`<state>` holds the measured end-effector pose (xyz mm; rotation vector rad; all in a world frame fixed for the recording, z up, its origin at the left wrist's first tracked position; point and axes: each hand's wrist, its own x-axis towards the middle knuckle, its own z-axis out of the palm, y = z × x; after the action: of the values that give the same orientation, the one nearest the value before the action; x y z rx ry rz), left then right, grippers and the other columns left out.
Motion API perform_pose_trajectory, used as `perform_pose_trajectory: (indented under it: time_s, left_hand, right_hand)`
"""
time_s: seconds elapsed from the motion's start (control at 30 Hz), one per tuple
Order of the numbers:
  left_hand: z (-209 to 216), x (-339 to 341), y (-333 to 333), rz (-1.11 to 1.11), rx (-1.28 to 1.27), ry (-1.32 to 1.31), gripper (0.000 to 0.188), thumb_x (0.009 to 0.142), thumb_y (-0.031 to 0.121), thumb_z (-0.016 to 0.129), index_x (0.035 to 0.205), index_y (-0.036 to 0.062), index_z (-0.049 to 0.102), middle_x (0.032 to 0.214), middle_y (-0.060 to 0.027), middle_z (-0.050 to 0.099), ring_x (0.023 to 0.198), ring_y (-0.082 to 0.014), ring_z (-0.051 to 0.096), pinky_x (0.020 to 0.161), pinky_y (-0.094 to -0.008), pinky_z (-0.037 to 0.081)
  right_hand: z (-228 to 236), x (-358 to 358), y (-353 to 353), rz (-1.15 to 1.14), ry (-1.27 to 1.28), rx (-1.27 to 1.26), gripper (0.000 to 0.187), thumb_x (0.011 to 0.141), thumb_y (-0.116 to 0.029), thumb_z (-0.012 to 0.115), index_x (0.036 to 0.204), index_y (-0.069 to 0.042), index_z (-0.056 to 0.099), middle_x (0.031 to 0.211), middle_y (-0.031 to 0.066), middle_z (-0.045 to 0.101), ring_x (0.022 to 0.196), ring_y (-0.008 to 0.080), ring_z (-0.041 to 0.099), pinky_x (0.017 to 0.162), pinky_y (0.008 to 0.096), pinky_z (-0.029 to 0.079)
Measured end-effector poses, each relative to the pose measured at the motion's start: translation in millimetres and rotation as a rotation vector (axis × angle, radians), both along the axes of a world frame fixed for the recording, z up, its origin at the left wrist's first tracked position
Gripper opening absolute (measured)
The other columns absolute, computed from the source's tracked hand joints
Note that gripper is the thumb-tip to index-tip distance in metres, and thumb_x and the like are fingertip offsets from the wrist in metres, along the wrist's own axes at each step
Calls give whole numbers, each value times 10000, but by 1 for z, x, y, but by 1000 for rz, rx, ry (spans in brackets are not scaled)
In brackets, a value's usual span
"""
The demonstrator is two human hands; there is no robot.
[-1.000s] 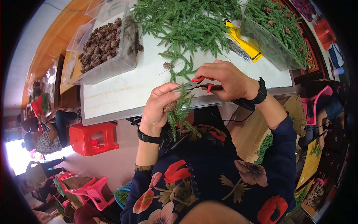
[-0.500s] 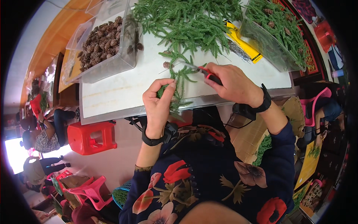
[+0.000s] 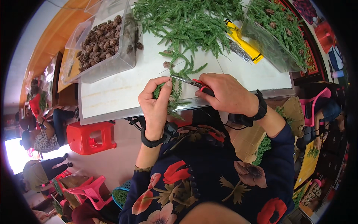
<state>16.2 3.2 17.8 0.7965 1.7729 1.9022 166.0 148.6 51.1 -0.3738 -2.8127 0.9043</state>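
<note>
Left hand: the left hand (image 3: 156, 106) sits just left of frame centre, thumb and fingers pinched together on a green sprig (image 3: 174, 98) at the near edge of the white table (image 3: 112, 93).
Right hand: the right hand (image 3: 223, 93), right of centre, is closed around the red handles of small pliers (image 3: 192, 83); the metal tips point left and meet the left fingertips at the top of the sprig.
Sprig: it hangs down from the pinch, between the two hands, touching the left palm side and lying just left of the right hand.
Wrists: a black band circles each wrist.
Loose greenery: a heap of green branches (image 3: 190, 20) covers the table in the upper centre, well above both hands.
Cone bin: a clear plastic bin of brown pine cones (image 3: 102, 44) stands at upper left.
Right bin: a clear bin of greenery and cones (image 3: 278, 33) stands at upper right.
Yellow packet: a yellow packet (image 3: 244, 46) lies between heap and right bin.
Floor: a red stool (image 3: 91, 136) stands below the table, left of the left forearm.
</note>
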Motion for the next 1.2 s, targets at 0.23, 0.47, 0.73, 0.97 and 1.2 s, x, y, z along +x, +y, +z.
perform_pose_trajectory:
  time_s: [0.23,0.47,0.73,0.97,1.2]
  left_hand:
    - [2,0,-2,-27,-42,-38,85,858,34,654,929,-8,673,759,49,583,682,-17,466,621,-171,371]
    - [2,0,-1,-54,7,-270,101,849,20,659,943,-9,681,803,31,614,721,-26,503,663,-171,395]
    - [1,0,0,-57,25,-357,139,848,17,661,982,-6,691,825,15,634,741,-32,528,673,-171,410]
    - [4,-3,-2,-142,33,-470,195,873,41,629,1058,-15,662,844,4,636,726,-32,532,635,-170,410]
    - [6,-13,-2,-274,-30,-673,230,892,79,606,1100,-12,637,856,-8,635,687,-43,524,567,-183,396]
  right_hand:
    - [1,-3,-2,7,11,-8,250,851,-206,651,919,11,549,786,171,600,761,372,585,659,436,451]
    - [3,-3,-2,1,-38,-5,250,850,-212,651,922,4,547,766,175,603,748,387,585,652,448,448]
    - [0,-2,-3,-9,-20,16,231,846,-195,652,919,-8,540,757,175,605,740,388,586,635,455,449]
    - [0,-3,-2,-74,-23,118,210,821,-156,662,907,-19,528,762,177,598,749,382,595,606,452,459]
    - [5,-10,-10,-234,-46,928,116,824,-135,600,887,-86,515,770,57,506,647,231,553,527,363,442]
